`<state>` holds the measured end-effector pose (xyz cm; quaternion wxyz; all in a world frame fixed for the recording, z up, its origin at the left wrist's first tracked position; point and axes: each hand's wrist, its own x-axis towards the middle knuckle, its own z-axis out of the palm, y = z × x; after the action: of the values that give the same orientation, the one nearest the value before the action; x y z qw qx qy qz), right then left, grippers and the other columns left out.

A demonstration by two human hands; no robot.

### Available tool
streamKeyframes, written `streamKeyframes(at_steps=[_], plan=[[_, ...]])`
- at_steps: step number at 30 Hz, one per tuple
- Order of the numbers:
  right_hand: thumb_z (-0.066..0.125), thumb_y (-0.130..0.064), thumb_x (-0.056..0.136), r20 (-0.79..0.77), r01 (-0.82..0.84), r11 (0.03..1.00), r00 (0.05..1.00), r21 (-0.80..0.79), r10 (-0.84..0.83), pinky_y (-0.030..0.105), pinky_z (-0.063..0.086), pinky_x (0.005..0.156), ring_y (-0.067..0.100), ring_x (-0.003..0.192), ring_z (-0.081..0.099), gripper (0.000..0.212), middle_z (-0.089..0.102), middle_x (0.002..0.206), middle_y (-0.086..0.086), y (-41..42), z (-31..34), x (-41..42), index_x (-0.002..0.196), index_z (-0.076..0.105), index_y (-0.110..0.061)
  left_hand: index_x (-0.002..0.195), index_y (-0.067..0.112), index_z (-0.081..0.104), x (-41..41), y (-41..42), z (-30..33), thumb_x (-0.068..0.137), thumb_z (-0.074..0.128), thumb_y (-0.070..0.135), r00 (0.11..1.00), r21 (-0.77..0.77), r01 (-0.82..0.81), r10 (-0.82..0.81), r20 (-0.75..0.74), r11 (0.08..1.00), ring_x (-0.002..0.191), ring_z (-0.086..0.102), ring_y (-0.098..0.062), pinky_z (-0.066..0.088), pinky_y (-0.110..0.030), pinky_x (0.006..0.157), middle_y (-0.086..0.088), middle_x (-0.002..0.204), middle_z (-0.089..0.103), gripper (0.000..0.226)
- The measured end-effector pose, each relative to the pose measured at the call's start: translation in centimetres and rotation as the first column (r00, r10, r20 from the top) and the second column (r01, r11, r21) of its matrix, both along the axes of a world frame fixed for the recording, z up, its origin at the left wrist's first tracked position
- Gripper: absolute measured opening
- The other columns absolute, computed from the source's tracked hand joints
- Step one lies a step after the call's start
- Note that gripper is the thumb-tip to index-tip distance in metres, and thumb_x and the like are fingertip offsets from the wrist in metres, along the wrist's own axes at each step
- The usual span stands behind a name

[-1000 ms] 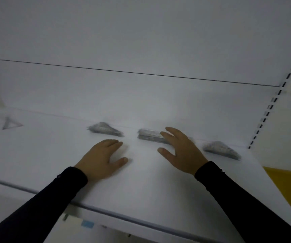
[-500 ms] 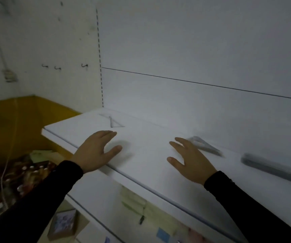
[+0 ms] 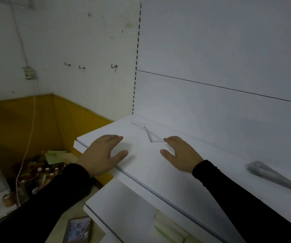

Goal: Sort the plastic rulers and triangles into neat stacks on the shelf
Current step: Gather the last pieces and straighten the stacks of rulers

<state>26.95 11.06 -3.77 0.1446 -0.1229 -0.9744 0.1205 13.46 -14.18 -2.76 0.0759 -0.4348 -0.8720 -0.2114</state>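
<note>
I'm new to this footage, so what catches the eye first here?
Two hands lie flat on the white shelf: the left hand near its left end, the right hand beside a clear triangle. A blurred grey stack lies further right, toward the back.

Dim, soft lighting; edges blurred and wide-angle warped.
</note>
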Motion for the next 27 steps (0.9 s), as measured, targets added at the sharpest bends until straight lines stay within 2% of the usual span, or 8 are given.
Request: streamKeyframes(at_steps=[2, 6, 10, 13, 18, 21, 25, 27], plan=[[0.042, -0.046, 0.095, 0.029, 0.001, 1.000, 1.000, -0.020, 0.000, 0.027, 0.029, 0.110, 0.015, 0.133, 0.036, 0.056, 0.038, 0.146, 0.001, 0.7, -0.2, -2.6, 0.141, 0.038, -0.016, 0.144, 0.027, 0.035, -2.3, 0.7, -0.4, 0.058, 0.000, 0.093, 1.000, -0.041, -0.004, 0.004, -0.009, 0.999, 0.138, 0.029, -0.013, 0.024, -0.037, 0.116, 0.006, 0.150, 0.036, 0.114], [0.043, -0.046, 0.095, 0.110, 0.019, 0.997, 0.994, -0.078, -0.010, 0.025, 0.026, 0.110, 0.016, 0.132, 0.037, 0.055, 0.042, 0.143, 0.003, 2.2, -0.9, -7.0, 0.138, 0.042, -0.012, 0.144, 0.025, 0.034, -6.3, 3.2, -0.8, 0.064, 0.007, 0.088, 0.999, -0.113, 0.024, -0.027, -0.021, 0.993, 0.137, 0.029, -0.012, 0.019, -0.028, 0.114, 0.004, 0.150, 0.035, 0.106], [0.040, -0.050, 0.095, 0.218, 0.013, 0.997, 0.976, -0.073, 0.003, 0.023, 0.013, 0.113, 0.014, 0.140, 0.025, 0.060, 0.031, 0.151, 0.002, 3.2, -1.2, -10.1, 0.143, 0.035, -0.014, 0.146, 0.022, 0.031, -10.4, 6.9, -1.0, 0.087, 0.030, 0.069, 0.996, -0.161, 0.076, -0.081, -0.027, 0.984, 0.139, 0.026, -0.013, 0.015, -0.023, 0.112, 0.002, 0.152, 0.031, 0.076], [0.041, -0.048, 0.096, 0.222, 0.025, 0.995, 0.975, -0.095, -0.004, 0.019, 0.016, 0.109, 0.013, 0.137, 0.030, 0.055, 0.036, 0.148, 0.002, 3.2, -0.8, -11.0, 0.137, 0.044, -0.013, 0.146, 0.019, 0.031, -12.7, 9.9, -1.4, 0.094, 0.039, 0.054, 0.991, -0.190, 0.126, -0.131, -0.018, 0.974, 0.140, 0.025, -0.016, 0.014, -0.023, 0.113, -0.001, 0.153, 0.030, 0.063], [0.043, -0.048, 0.094, 0.209, 0.070, 0.997, 0.976, -0.034, -0.062, 0.027, 0.035, 0.094, 0.021, 0.111, 0.050, 0.046, 0.056, 0.118, 0.008, 2.2, -0.1, -11.9, 0.109, 0.060, -0.008, 0.147, 0.017, 0.030, -16.1, 13.6, -2.4, 0.091, 0.037, 0.059, 0.974, -0.261, 0.222, -0.228, 0.009, 0.939, 0.141, 0.022, -0.019, 0.013, -0.026, 0.114, -0.004, 0.154, 0.027, 0.069], [0.028, -0.065, 0.084, 0.142, 0.127, 0.989, 0.980, 0.072, -0.136, 0.034, 0.041, 0.079, 0.023, 0.090, 0.051, 0.050, 0.057, 0.099, 0.000, 1.8, -0.7, -13.2, 0.084, 0.052, -0.021, 0.142, 0.018, 0.038, -18.6, 13.9, -2.6, 0.089, 0.029, 0.066, 0.965, -0.297, 0.257, -0.260, 0.029, 0.920, 0.140, 0.025, -0.021, 0.016, -0.031, 0.115, -0.005, 0.152, 0.031, 0.073], [0.019, -0.075, 0.081, 0.131, 0.228, 0.969, 0.962, 0.097, -0.240, 0.035, 0.046, 0.075, 0.028, 0.082, 0.055, 0.062, 0.055, 0.086, 0.002, 0.3, -1.3, -15.3, 0.078, 0.050, -0.021, 0.120, 0.010, 0.055, -21.9, 11.6, -2.2, 0.075, 0.013, 0.070, 0.945, -0.264, 0.324, -0.327, 0.036, 0.908, 0.116, 0.046, -0.022, 0.037, -0.031, 0.100, -0.008, 0.127, 0.050, 0.086], [0.012, -0.079, 0.080, 0.157, 0.239, 0.969, 0.957, 0.058, -0.245, 0.036, 0.047, 0.075, 0.027, 0.079, 0.056, 0.077, 0.056, 0.082, 0.003, -1.1, -1.2, -16.5, 0.081, 0.057, -0.018, 0.113, 0.011, 0.057, -24.0, 10.3, -2.2, 0.083, 0.022, 0.067, 0.944, -0.250, 0.326, -0.328, 0.034, 0.912, 0.104, 0.050, -0.022, 0.041, -0.030, 0.092, -0.006, 0.117, 0.050, 0.072]])
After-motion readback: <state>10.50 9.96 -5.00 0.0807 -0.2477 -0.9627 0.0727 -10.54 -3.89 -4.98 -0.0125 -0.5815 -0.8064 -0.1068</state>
